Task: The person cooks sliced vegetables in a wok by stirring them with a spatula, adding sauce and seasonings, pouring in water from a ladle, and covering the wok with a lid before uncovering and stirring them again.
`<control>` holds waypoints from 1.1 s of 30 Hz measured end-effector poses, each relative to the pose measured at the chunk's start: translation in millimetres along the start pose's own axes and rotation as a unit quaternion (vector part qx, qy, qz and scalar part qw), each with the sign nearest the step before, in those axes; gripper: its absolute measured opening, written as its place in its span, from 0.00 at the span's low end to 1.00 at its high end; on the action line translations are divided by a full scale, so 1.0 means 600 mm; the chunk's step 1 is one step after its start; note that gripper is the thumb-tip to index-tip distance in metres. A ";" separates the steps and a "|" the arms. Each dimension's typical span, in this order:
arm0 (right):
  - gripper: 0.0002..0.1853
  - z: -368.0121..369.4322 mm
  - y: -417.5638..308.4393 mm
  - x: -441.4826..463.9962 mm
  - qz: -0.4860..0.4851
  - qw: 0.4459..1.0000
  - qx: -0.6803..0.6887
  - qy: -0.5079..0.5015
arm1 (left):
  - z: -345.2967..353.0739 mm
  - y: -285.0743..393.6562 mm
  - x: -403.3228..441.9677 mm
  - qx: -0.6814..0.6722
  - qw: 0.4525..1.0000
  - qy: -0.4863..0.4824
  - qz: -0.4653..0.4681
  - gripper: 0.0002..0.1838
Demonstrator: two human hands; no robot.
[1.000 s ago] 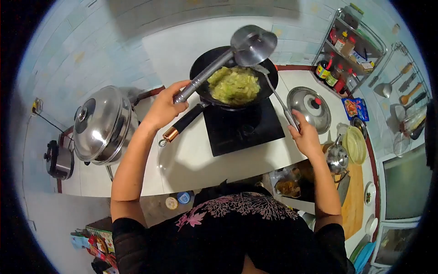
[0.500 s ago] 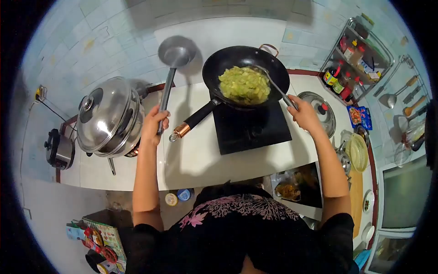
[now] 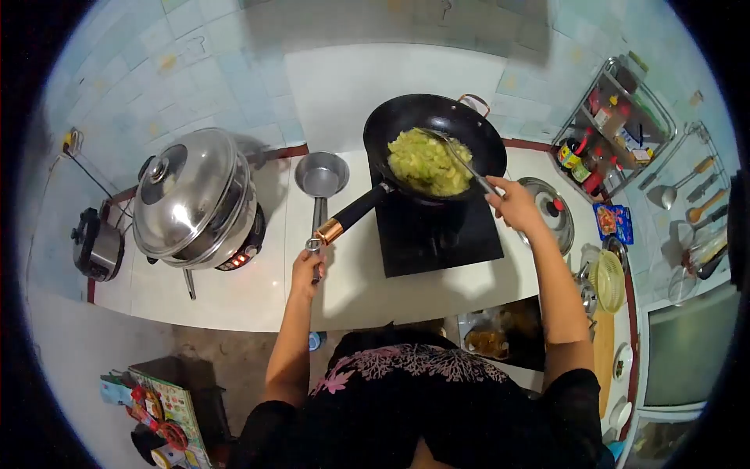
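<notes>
The black wok (image 3: pixel 488 144) sits on the black induction cooker (image 3: pixel 441 250), with chopped green vegetables (image 3: pixel 428 162) in it. My right hand (image 3: pixel 514 206) is closed round the handle of a metal spatula (image 3: pixel 466 160), whose head rests among the vegetables. A grey metal ladle (image 3: pixel 322 174) with a deep round bowl lies low over the counter, left of the wok. My left hand (image 3: pixel 307 273) grips the end of its long handle. The wok's black and copper handle (image 3: pixel 355 215) crosses above the ladle handle, its ring close to my left fingers.
A large lidded steamer (image 3: pixel 187 199) stands left on a lit cooker, beside a small electric pot (image 3: pixel 99 246). A lid (image 3: pixel 549 215) lies right of the wok. Farther right are a bottle rack (image 3: pixel 601 129), a yellow-green basket (image 3: pixel 608 281) and hanging utensils (image 3: pixel 687 187).
My left hand has brought the ladle down from above the counter and nearer to me. My right hand has shifted slightly down, and the spatula has moved in the vegetables.
</notes>
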State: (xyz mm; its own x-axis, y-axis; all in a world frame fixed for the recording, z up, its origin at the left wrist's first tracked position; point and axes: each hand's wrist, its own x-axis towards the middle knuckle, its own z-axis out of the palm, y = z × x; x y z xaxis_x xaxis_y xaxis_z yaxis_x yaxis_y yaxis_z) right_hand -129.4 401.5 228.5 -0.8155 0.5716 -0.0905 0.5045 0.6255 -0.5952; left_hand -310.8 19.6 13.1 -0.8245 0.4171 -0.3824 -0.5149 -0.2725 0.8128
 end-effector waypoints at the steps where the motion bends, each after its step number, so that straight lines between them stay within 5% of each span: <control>1: 0.24 0.005 -0.007 0.001 0.001 1.000 -0.001 0.005 | 0.007 -0.005 -0.008 -0.011 1.000 -0.005 0.006 0.11; 6: 0.23 0.048 0.012 0.034 -0.101 0.985 -0.126 0.057 | -0.002 -0.058 0.008 -0.018 1.000 -0.007 0.005 0.18; 9: 0.22 0.029 -0.016 0.020 -0.074 0.993 -0.093 -0.003 | -0.003 -0.071 0.011 -0.014 1.000 -0.003 -0.010 0.25; 14: 0.23 0.029 -0.022 0.018 -0.145 0.966 -0.213 0.029 | -0.021 -0.114 0.029 0.124 0.991 0.012 0.039 0.25; 18: 0.24 -0.038 -0.022 -0.017 -0.174 0.959 -0.223 0.038 | -0.037 -0.135 0.036 0.297 0.950 0.027 0.092 0.23; 21: 0.24 -0.103 -0.056 -0.058 -0.100 0.966 -0.237 -0.021 | -0.042 -0.142 0.045 0.421 0.899 0.024 0.121 0.22; 24: 0.25 -0.086 -0.008 -0.044 -0.181 0.950 -0.253 0.013 | -0.039 -0.153 0.045 0.501 0.857 0.031 0.117 0.23; 28: 0.23 -0.060 -0.012 -0.050 -0.170 0.956 -0.237 0.004 | 0.003 -0.129 0.005 0.611 0.776 0.084 0.136 0.24; 33: 0.23 -0.138 -0.040 -0.088 -0.149 0.961 -0.231 -0.031 | -0.014 -0.143 0.011 0.609 0.773 0.085 0.157 0.29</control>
State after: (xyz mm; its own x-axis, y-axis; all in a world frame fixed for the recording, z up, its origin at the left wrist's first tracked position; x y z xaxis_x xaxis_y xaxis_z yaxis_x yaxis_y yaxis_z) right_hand -74.6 400.3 313.9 -0.9516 0.3061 -0.0263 0.3055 0.9338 -0.1862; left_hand -274.4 38.4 -62.7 -0.9361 0.3480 -0.0512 0.2338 0.7244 0.6486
